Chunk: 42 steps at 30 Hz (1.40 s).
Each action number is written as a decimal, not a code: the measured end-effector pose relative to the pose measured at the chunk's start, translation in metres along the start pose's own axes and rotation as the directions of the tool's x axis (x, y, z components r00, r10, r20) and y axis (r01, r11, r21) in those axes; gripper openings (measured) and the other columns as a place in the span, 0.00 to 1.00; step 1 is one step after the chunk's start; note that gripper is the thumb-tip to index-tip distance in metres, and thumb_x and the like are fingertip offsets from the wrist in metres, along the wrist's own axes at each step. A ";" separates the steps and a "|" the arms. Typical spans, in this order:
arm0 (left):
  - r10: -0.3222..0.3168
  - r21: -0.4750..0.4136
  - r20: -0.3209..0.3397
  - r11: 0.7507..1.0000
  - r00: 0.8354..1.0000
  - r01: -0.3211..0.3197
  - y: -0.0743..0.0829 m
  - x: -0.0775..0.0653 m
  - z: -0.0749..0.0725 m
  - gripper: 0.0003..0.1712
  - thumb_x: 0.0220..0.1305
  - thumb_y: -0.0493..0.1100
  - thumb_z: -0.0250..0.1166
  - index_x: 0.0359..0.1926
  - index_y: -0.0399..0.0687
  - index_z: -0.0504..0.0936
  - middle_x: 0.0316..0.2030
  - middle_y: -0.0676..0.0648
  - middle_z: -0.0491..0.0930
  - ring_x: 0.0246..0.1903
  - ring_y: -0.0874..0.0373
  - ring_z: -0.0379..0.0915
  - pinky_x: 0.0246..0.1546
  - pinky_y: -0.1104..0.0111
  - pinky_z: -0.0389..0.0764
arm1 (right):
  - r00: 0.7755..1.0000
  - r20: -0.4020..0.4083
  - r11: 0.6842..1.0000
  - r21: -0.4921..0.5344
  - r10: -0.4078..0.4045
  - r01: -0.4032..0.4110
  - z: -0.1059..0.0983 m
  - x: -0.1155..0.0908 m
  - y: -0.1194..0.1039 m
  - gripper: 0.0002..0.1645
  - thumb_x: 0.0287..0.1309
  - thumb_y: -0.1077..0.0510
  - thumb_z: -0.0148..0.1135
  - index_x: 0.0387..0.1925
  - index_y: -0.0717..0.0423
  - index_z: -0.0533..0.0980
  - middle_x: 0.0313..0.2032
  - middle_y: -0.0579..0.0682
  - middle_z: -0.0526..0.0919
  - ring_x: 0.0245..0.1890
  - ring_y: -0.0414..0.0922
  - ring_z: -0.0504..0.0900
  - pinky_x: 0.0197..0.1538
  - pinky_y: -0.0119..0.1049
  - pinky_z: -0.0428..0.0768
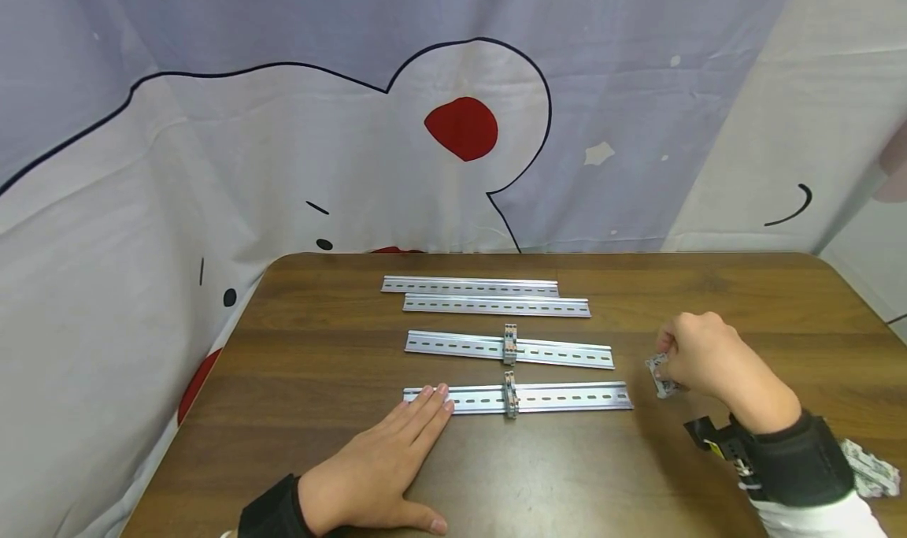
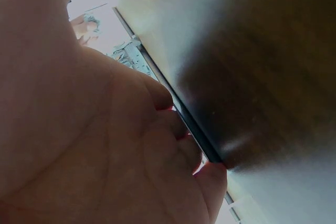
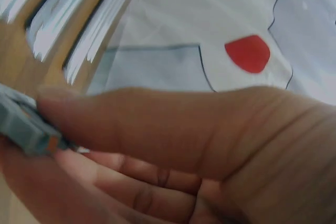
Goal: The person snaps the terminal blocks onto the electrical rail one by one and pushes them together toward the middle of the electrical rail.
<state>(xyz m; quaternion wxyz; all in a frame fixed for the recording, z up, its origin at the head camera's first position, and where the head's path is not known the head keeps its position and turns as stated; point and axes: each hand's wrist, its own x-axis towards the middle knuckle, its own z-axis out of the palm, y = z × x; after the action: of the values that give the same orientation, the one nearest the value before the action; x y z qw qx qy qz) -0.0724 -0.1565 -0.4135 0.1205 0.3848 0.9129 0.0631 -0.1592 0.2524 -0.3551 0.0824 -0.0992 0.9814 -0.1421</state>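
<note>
My left hand lies with straight fingers on the left end of the nearest slotted metal DIN rail. A small grey terminal block sits across that rail near its middle. My right hand, off to the right of the rails, pinches another grey terminal block between thumb and fingers. In the right wrist view this block shows an orange spot. The second rail also bears a terminal block. Palm and fingertips fill much of the left wrist view.
Two more DIN rails, one at the back and one just before it, lie close together. A pile of grey blocks is at the table's right, partly behind the right forearm. A printed cloth hangs behind the wooden table.
</note>
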 end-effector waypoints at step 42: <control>0.000 0.015 -0.010 1.000 1.000 0.000 0.001 0.000 0.002 0.70 0.49 0.84 0.49 0.77 0.40 0.42 0.77 0.40 0.35 0.76 0.46 0.34 0.71 0.51 0.54 | 0.990 -0.073 0.993 -0.008 -0.118 0.118 0.043 0.012 -0.035 0.22 0.35 0.73 0.54 0.07 0.47 0.58 0.12 0.38 0.53 0.15 0.38 0.55 0.20 0.30 0.55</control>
<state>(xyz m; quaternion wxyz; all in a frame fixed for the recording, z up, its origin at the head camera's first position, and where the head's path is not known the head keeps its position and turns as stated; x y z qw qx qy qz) -0.0714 -0.1558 -0.4150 0.1129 0.3852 0.9141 0.0582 -0.1571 0.2057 -0.3873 0.0375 -0.1518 0.9765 -0.1483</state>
